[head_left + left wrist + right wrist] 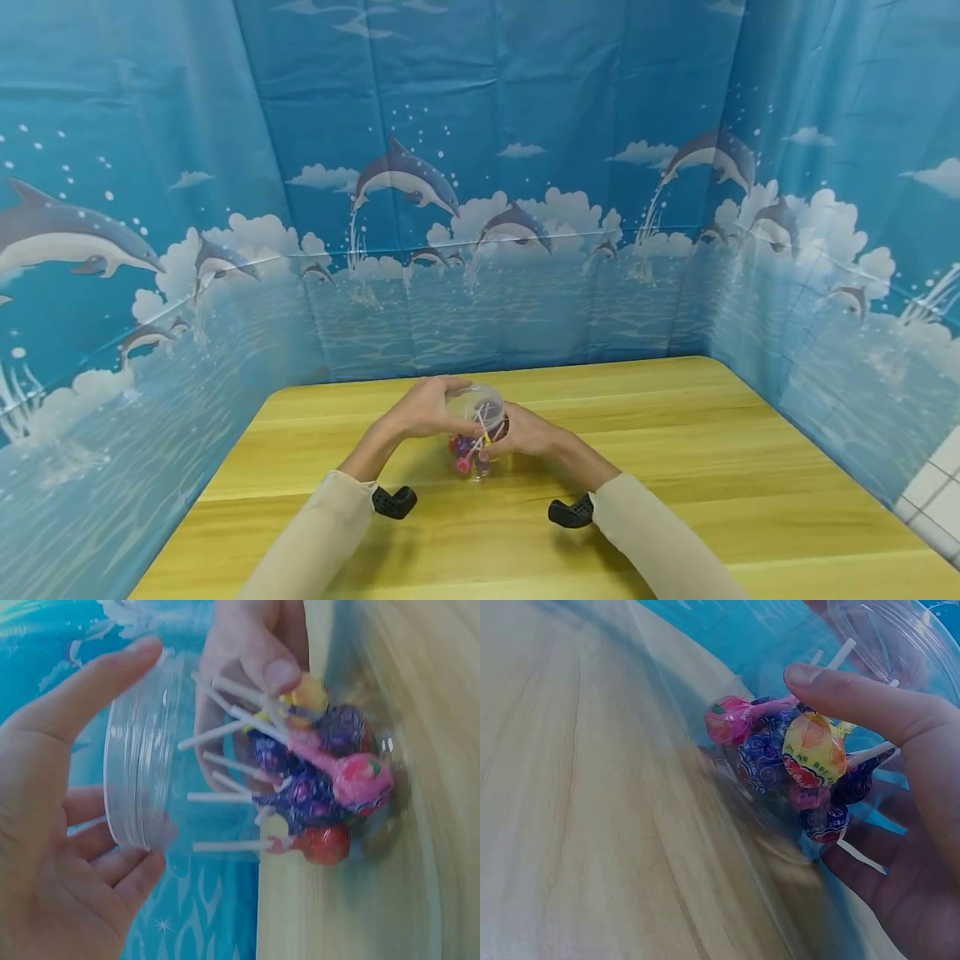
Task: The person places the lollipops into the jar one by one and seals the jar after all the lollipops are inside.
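Observation:
A clear plastic jar [780, 836] stands upright on the table, holding several wrapped lollipops [304, 796] in purple, pink, red and yellow, their white sticks pointing up toward the top. My left hand [423, 408] grips the clear round lid [141, 761] at the jar's top, thumb on one side and fingers on the other. Lower down, my right hand [528, 433] holds the jar's side, its thumb across the near face and its fingers partly hidden behind the jar.
The wood-grain table [675, 467] stretches around the jar on all sides. Behind and beside it hangs a blue curtain [480, 317] with dolphins. Black wrist mounts [395, 502] sit under both sleeves. White tiles [930, 492] show at the far right.

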`<state>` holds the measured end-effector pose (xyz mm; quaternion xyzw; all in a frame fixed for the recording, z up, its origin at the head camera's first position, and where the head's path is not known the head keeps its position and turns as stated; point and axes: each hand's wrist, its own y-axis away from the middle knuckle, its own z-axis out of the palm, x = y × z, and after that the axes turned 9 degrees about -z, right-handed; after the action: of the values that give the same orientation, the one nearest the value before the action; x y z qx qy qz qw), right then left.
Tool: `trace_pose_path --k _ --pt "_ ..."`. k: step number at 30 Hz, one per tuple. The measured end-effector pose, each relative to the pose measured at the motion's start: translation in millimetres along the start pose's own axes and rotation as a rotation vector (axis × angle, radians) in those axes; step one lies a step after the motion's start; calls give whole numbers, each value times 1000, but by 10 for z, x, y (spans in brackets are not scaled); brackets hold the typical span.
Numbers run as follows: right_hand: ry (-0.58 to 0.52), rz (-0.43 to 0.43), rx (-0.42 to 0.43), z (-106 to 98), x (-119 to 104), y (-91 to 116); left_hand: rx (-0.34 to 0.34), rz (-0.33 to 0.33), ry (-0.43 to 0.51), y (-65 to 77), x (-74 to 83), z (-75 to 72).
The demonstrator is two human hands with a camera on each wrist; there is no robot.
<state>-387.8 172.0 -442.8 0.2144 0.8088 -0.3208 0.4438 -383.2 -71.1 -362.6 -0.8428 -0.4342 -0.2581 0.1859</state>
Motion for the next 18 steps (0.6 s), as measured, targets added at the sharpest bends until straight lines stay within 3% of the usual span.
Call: trace_pose_path --k 6,12,18 --pt "-7 18 -19 -29 17 -7 -117 37 135 -60 -139 -14" --pt "1 19 -39 -18 6 30 -162 81 103 -89 -159 -35" --pt "136 90 46 -63 -53 128 -180 101 67 -105 -105 -54"
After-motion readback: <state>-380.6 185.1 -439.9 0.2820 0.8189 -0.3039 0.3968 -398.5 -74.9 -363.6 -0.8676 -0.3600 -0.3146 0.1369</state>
